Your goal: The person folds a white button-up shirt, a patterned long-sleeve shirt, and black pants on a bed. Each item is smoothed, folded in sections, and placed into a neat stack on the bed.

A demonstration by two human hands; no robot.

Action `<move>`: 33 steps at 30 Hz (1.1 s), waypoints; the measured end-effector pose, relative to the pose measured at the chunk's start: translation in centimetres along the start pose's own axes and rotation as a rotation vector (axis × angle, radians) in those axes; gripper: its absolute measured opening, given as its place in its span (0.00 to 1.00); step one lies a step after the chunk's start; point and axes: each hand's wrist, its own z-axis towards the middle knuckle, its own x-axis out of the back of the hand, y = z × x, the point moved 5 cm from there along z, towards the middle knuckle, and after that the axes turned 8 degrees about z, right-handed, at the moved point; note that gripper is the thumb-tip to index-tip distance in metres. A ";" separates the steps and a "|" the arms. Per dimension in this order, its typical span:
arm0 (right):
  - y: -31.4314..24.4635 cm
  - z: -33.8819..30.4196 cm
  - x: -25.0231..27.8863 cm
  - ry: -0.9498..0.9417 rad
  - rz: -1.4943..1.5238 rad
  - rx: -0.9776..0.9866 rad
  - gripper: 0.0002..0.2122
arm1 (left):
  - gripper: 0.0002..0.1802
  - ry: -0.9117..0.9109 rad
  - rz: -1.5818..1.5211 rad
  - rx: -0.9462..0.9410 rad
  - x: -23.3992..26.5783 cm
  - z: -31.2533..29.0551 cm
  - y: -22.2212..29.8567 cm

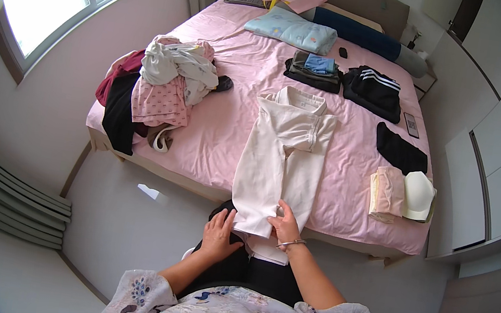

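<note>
We stand at the foot of the bed (212,150), which is spread with a pink sheet. In front of us lies the cream long-sleeved shirt (261,171), its collar toward the headboard, a sleeve laid down along its body and its lower end past the bed's near edge. To its left we see a heap of clothes (175,76); beyond it, a folded pale-blue quilt (290,30). To the right are a black folded stack (372,94) with white stripes and a smaller peach stack (387,191). Our left hand (219,235) has thumb and fingers apart, fingertips at the shirt's left edge. Our right hand (285,226) touches the sleeve end; we cannot tell whether it grips. A phone (411,125) lies near the bed's right edge; a bangle (292,244) circles our right wrist.
</note>
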 end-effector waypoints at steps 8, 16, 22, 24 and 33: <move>-1.2 -1.0 -0.6 -0.077 0.172 -0.065 0.32 | 0.48 0.048 -0.202 0.203 -2.9 2.0 -1.3; -1.5 -0.9 0.8 -0.132 0.246 -0.100 0.30 | 0.20 0.103 -0.392 0.240 -4.6 2.2 -3.6; -2.6 -2.3 0.4 -0.180 0.034 -0.022 0.26 | 0.08 0.145 -0.618 0.348 0.0 0.3 -3.4; -1.5 -2.5 1.1 -0.127 -0.424 -0.084 0.25 | 0.08 0.103 -0.549 0.334 -0.1 -0.8 -4.5; -1.0 -3.6 0.5 -0.041 -1.044 0.091 0.23 | 0.09 0.191 -0.597 0.283 -0.1 -3.3 -5.0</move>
